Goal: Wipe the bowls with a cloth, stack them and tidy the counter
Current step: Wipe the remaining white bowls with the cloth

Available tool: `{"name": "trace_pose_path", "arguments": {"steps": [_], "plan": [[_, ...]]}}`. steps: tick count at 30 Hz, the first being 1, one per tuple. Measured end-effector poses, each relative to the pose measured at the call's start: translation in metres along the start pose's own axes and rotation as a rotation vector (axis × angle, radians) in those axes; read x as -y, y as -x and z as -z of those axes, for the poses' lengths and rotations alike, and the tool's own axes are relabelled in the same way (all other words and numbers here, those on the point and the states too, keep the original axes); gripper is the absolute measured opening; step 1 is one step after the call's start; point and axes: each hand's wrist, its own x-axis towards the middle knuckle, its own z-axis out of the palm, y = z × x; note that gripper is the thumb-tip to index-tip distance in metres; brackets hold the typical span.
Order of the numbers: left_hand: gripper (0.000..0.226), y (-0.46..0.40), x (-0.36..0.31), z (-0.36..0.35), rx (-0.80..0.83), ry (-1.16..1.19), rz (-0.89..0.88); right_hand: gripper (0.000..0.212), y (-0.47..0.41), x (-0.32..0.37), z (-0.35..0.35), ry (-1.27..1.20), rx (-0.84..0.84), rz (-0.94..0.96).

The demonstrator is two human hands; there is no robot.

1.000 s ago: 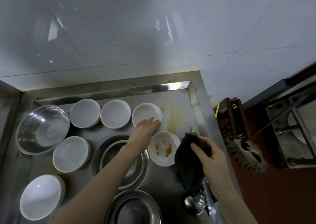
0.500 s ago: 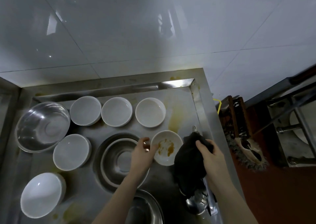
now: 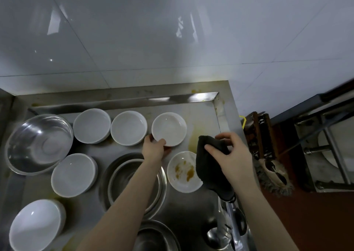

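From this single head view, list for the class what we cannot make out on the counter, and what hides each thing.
- Stained bowl: right side hidden by the dark cloth.
- Nested steel bowls: partly covered by the left forearm.
- Utensils: dim and overlapping, kinds unclear.
- Steel bowl at the bottom: cut off by the frame edge.
- Left hand on the far white bowl: fingertips under the rim unseen.

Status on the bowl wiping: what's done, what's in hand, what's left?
Done: five white bowls look clean, but none are stacked. In hand: the left hand grips the rim of the back-right white bowl; the right hand holds the dark cloth. Left: the stained bowl is unwiped, yellow smears mark the steel counter, and all stacking remains.
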Motion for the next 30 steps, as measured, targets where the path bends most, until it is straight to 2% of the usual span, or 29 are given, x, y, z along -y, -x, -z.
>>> {"name": "trace_pose_path", "arguments": {"steps": [4, 9, 12, 14, 17, 19, 23, 27, 30], "plan": [[0.043, 0.036, -0.007, 0.002, 0.056, -0.03, -0.138, 0.037, -0.008, 0.014, -0.021, 0.095, -0.047, 0.079], [0.044, 0.082, -0.021, 0.003, 0.088, 0.013, -0.326, 0.037, -0.028, 0.024, -0.059, 0.379, -0.287, 0.276], [0.044, 0.093, -0.023, 0.003, 0.111, -0.067, -0.396, 0.036, -0.037, 0.028, -0.068, 0.462, -0.386, 0.427], [0.039, 0.096, -0.023, -0.001, 0.126, -0.113, -0.42, 0.032, -0.036, 0.032, -0.074, 0.458, -0.375, 0.532], [0.039, 0.095, -0.028, 0.0, 0.086, -0.043, -0.421, 0.025, -0.03, 0.028, -0.078, 0.53, -0.28, 0.642], [0.045, 0.094, -0.029, 0.005, 0.065, -0.011, -0.432, 0.027, -0.03, 0.018, -0.073, 0.625, -0.269, 0.625], [0.046, 0.096, -0.022, 0.005, 0.067, -0.125, -0.465, 0.033, -0.044, 0.01, -0.06, 0.712, -0.375, 0.586], [0.039, 0.086, -0.028, 0.003, 0.09, -0.047, -0.387, 0.029, -0.051, 0.015, -0.046, 0.328, -0.389, 0.442], [0.036, 0.062, -0.035, 0.004, 0.076, 0.035, -0.296, 0.028, -0.046, 0.007, -0.031, 0.169, -0.3, 0.313]]}}
